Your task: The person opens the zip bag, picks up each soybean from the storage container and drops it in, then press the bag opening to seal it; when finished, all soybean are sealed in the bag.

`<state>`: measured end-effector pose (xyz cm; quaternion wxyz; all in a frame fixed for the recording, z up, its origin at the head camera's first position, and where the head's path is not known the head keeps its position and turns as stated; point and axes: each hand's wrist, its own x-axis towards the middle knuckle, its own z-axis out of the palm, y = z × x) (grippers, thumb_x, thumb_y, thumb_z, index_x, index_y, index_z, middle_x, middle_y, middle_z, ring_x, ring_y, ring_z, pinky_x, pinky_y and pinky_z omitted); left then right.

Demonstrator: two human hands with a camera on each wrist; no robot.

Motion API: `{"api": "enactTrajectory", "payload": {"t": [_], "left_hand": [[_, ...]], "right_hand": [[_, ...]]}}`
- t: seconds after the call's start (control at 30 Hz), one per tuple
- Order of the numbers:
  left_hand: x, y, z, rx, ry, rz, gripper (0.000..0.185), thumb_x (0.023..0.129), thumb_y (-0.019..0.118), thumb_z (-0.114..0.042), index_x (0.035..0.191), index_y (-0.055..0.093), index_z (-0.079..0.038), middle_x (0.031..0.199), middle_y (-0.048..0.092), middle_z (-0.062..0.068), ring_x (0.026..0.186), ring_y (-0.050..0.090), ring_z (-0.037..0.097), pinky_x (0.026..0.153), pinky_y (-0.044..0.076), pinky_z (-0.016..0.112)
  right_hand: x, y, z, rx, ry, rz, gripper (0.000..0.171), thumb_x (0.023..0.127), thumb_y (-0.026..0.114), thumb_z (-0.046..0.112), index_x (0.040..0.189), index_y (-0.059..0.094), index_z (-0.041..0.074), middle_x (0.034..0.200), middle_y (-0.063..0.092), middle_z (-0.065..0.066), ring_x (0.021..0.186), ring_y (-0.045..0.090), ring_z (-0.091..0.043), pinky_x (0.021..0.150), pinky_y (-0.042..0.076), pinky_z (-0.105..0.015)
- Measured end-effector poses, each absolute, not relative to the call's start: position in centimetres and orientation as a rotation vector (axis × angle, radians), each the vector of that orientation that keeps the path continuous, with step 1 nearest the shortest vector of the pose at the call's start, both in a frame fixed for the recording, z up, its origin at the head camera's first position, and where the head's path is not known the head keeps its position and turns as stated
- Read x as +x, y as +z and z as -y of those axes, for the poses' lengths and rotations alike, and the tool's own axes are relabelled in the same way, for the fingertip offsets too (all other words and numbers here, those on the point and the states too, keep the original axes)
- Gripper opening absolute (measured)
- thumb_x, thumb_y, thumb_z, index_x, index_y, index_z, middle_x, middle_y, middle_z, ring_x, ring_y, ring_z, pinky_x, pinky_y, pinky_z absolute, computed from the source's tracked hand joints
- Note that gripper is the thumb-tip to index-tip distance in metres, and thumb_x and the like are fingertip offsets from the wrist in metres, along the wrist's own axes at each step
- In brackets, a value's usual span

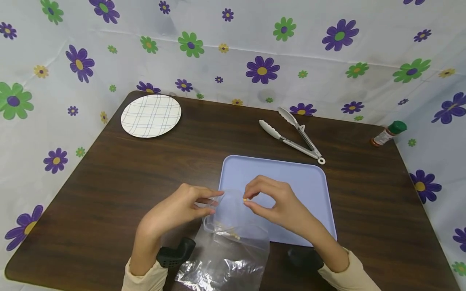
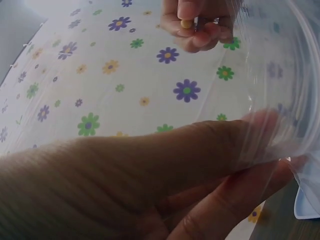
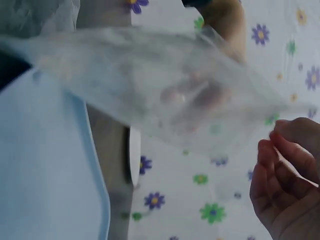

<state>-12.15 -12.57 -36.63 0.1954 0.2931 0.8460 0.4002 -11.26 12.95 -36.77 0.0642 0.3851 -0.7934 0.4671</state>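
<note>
- At six o'clock on the table (image 1: 109,182), left hand (image 1: 174,210) pinches the clear bag (image 1: 229,242) mouth.
- Right hand (image 1: 280,206) pinches a yellow kernel (image 1: 245,199) above the blue tray (image 1: 309,182).
- Risk: a loosened pinch could drop it outside the bag.

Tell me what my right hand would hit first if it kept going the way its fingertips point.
Probably the clear plastic bag: the right hand, pinching a small yellow piece, points left at its open rim, though depth is unclear.

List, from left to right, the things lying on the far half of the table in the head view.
Checked plate → tongs → green-capped spice bottle, lying on its side by the table's right edge.
</note>
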Motion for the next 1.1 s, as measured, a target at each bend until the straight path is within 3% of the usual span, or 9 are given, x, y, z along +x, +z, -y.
{"api": "enactTrajectory", "payload": {"t": [0.2,0.37,0.67,0.8,0.97,1.1], "left_hand": [[-12.2,-36.7,12.4,0.832,1.108,-2.382,0.042,0.082,0.068,-0.006,0.123,0.059,-0.003,0.119,0.064,0.014,0.096,0.068,0.018,0.072,0.052,0.015],[-12.2,-36.7,12.4,0.841,1.102,-2.391,0.041,0.082,0.068,-0.007,0.121,0.06,-0.002,0.119,0.064,0.013,0.096,0.068,0.018,0.073,0.052,0.016],[-11.9,-36.4,13.5,0.873,1.099,-2.462,0.04,0.083,0.067,-0.009,0.122,0.061,-0.006,0.117,0.065,0.012,0.096,0.068,0.02,0.075,0.056,0.028],[-11.6,-36.4,14.3,0.852,1.128,-2.483,0.041,0.082,0.068,-0.008,0.122,0.061,-0.006,0.118,0.064,0.012,0.096,0.068,0.02,0.075,0.056,0.028],[-11.3,-36.3,15.1,0.828,1.129,-2.512,0.04,0.081,0.069,-0.009,0.12,0.062,-0.005,0.117,0.065,0.013,0.097,0.068,0.022,0.077,0.055,0.027],[-11.0,-36.2,15.3,0.816,1.116,-2.529,0.039,0.082,0.069,-0.01,0.12,0.062,-0.004,0.117,0.065,0.012,0.099,0.067,0.023,0.078,0.055,0.03]], "right_hand": [[-11.3,-36.7,-10.6,1.427,1.102,2.304,0.014,0.078,0.072,0.006,0.087,0.062,0.01,0.092,0.058,0.002,0.087,0.058,-0.008,0.077,0.049,-0.014],[-11.4,-36.7,-9.8,1.493,1.049,2.316,0.013,0.08,0.07,0.008,0.088,0.061,0.01,0.095,0.057,0.002,0.09,0.059,-0.008,0.081,0.047,-0.011],[-12.6,-37.6,-12.2,1.077,1.373,2.47,0.018,0.082,0.068,0.004,0.097,0.065,0.013,0.09,0.063,0.003,0.081,0.059,-0.005,0.075,0.052,-0.021],[-13.2,-39.5,-13.9,0.962,1.391,2.66,0.02,0.084,0.066,0.006,0.103,0.064,0.011,0.087,0.064,0.004,0.077,0.056,-0.004,0.073,0.051,-0.022],[-12.8,-42.5,-14.6,1.207,1.204,2.857,0.027,0.08,0.07,0.009,0.106,0.063,0.007,0.092,0.06,0.001,0.08,0.057,-0.006,0.074,0.051,-0.023],[-12.1,-44.0,-14.1,1.396,0.95,2.958,0.033,0.08,0.069,0.011,0.113,0.063,0.01,0.102,0.055,0.0,0.082,0.057,-0.007,0.073,0.049,-0.018]]}}
